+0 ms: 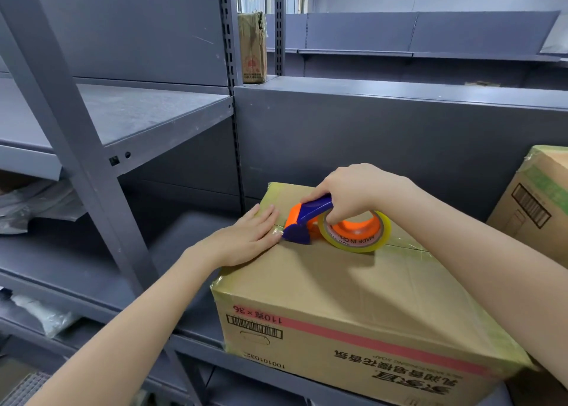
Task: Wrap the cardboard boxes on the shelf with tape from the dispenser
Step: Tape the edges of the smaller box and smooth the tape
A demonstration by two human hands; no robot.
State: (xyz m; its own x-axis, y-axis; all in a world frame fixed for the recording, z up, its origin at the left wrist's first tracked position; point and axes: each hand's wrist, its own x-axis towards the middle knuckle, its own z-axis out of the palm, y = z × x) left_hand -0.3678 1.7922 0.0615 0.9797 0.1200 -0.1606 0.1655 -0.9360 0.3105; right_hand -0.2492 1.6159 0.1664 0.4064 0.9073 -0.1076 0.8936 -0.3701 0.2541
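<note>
Cardboard box (353,298) sits on a grey shelf (190,335); the left hand (246,236) lies flat and open on its top, the right hand (353,190) closed around the tape dispenser (310,218) beside it.

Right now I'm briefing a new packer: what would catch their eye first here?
The orange-and-blue tape dispenser, gripped by the right hand on top of the big cardboard box at centre. The left hand lies flat on the box's left edge, just ahead of the dispenser's nose.
</note>
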